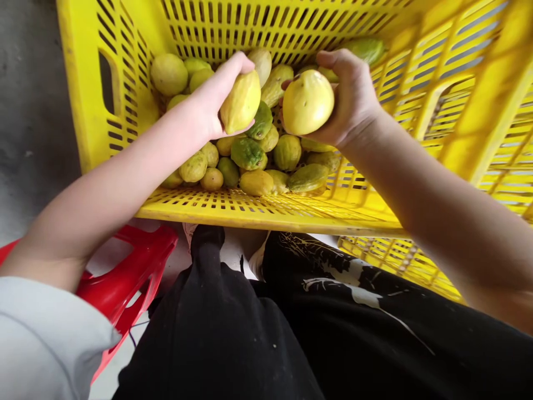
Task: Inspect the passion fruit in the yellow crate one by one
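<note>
Both of my hands are over a yellow slotted plastic crate [233,218], each closed around a fruit. In my left hand [211,108] is an oblong, ridged yellow fruit [242,103], with the thumb along its top and fingers underneath. My right hand [353,97] grips a rounder, smooth pale yellow fruit [308,103] from its right side; some fingers are hidden behind it. Below lie several similar fruits, yellow to green, among them a bumpy green fruit [247,153], a round yellow fruit [169,74] and a long greenish fruit [308,178].
At lower left, a red plastic stool [133,272] stands close to the crate. Another yellow crate [400,258] shows low on the right, beside my black-trousered legs [233,333]. Grey floor [31,111] lies left of the main crate. Its high walls surround the fruit.
</note>
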Motion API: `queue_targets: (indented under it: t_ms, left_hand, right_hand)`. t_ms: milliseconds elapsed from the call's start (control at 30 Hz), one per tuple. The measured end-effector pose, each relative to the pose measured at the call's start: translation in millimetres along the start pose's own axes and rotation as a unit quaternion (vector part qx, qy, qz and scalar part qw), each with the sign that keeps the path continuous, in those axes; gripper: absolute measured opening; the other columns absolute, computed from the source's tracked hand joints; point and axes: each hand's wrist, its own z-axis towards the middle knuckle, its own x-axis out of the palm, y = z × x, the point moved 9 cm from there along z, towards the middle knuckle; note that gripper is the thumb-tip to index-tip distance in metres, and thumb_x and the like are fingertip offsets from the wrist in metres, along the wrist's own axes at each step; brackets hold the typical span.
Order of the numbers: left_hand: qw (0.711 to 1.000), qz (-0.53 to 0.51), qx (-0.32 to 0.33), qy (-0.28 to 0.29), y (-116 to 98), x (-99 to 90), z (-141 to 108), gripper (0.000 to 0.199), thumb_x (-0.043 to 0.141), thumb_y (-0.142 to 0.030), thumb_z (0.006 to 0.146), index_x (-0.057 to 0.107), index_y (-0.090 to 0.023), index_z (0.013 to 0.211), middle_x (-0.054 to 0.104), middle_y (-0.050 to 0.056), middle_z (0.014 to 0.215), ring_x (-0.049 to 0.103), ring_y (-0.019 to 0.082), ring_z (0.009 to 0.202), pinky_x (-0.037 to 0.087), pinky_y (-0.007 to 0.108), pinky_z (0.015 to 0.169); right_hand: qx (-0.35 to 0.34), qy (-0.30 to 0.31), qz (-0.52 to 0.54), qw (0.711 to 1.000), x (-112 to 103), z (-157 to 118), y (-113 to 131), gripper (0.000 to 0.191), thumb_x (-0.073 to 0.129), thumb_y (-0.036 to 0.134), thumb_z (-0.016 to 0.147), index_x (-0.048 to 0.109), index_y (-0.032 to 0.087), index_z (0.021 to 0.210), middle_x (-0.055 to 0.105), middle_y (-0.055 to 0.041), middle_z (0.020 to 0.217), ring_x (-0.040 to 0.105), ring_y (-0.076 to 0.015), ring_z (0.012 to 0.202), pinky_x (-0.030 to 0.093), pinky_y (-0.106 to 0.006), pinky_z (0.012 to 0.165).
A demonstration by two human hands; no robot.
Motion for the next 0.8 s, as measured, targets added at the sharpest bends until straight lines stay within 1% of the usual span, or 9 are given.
queue_targets:
  t_ms: [100,200,267,400,500,633,700,767,800]
  left_hand:
    - [0.999,0.012,-0.035,0.002,9.8,-0.4,3.7,0.022,0.08,-0.048,0.116,0.07,-0.03,0.11,0.072,0.005,0.093,0.078,0.026,0.097,0.073,0.042,0.106]
    - [0.998,0.005,-0.057,0.001,14.5,-0.9,5.1,0.017,0.085,-0.049,0.108,0.073,-0.039,0.116,0.073,0.006,0.088,0.084,0.034,0.113,0.074,0.044,0.096]
    - [0.998,0.0,-0.059,0.005,14.0,-0.1,3.5,0.022,0.086,-0.044,0.103,0.076,-0.045,0.123,0.073,0.005,0.082,0.083,0.036,0.124,0.076,0.047,0.102]
    - [0.999,0.008,-0.036,0.015,12.3,0.3,2.6,0.031,0.092,-0.044,0.096,0.073,-0.046,0.12,0.074,0.002,0.078,0.081,0.034,0.134,0.073,0.047,0.117]
    - [0.999,0.033,-0.007,0.03,17.5,-0.8,10.2,0.034,0.098,-0.058,0.094,0.073,-0.042,0.11,0.078,0.004,0.085,0.084,0.038,0.131,0.074,0.051,0.106]
    - [0.99,0.135,0.01,0.041,29.9,-1.8,11.6,0.045,0.101,-0.07,0.092,0.075,-0.033,0.1,0.08,0.009,0.09,0.087,0.043,0.13,0.073,0.049,0.099]
    - [0.987,0.153,0.051,0.024,18.5,-0.5,0.1,0.03,0.105,-0.044,0.094,0.082,-0.038,0.112,0.085,0.007,0.101,0.083,0.044,0.147,0.074,0.049,0.103]
    - [0.989,0.104,0.103,0.007,-8.2,3.8,-17.4,0.054,0.101,-0.015,0.096,0.087,-0.051,0.134,0.09,-0.001,0.124,0.073,0.039,0.168,0.075,0.046,0.111]
    - [0.996,0.044,0.072,0.001,-15.5,5.5,-24.2,0.062,0.104,-0.013,0.099,0.087,-0.055,0.141,0.089,-0.006,0.133,0.072,0.034,0.17,0.073,0.04,0.116]
  right_hand:
    - [0.032,-0.016,0.035,0.999,5.8,-9.6,-6.0,0.05,0.042,0.057,0.136,0.066,0.034,0.098,0.079,0.0035,0.106,0.081,-0.0135,0.111,0.071,-0.028,0.111]
    - [0.021,-0.015,0.05,0.998,10.1,-12.9,-5.6,0.029,0.066,0.057,0.124,0.065,0.038,0.103,0.079,0.0023,0.105,0.081,-0.0175,0.119,0.072,-0.032,0.12]
    - [0.01,-0.018,0.05,0.999,10.9,-13.5,-2.4,0.023,0.071,0.052,0.122,0.067,0.037,0.104,0.078,0.0022,0.103,0.08,-0.0172,0.118,0.074,-0.031,0.118]
    - [0.05,-0.025,-0.003,0.998,9.4,-13.1,-3.6,0.035,0.048,0.042,0.135,0.066,0.029,0.108,0.075,0.0029,0.092,0.079,-0.013,0.091,0.072,-0.022,0.082]
    - [0.061,-0.002,-0.085,0.995,7.0,-6.5,-11.5,0.027,0.056,0.043,0.133,0.068,0.027,0.115,0.08,-0.0037,0.101,0.08,-0.0169,0.088,0.066,-0.022,0.066]
    - [-0.008,0.034,-0.235,0.971,10.8,0.4,-20.3,0.014,0.085,0.028,0.118,0.072,0.023,0.119,0.08,-0.0056,0.106,0.079,-0.0213,0.09,0.073,-0.034,0.077]
    - [-0.098,0.0,-0.294,0.951,13.3,-5.9,-2.8,0.027,0.096,0.018,0.108,0.07,0.025,0.109,0.079,-0.0039,0.105,0.081,-0.025,0.106,0.077,-0.039,0.094]
    - [-0.204,-0.062,-0.322,0.922,12.9,-19.9,32.5,0.04,0.106,0.009,0.098,0.071,0.026,0.105,0.082,-0.0043,0.123,0.079,-0.0287,0.139,0.074,-0.038,0.119]
    - [-0.217,-0.074,-0.298,0.927,10.6,-23.9,46.4,0.036,0.104,0.01,0.103,0.076,0.028,0.115,0.082,-0.0012,0.14,0.074,-0.027,0.155,0.069,-0.033,0.126]
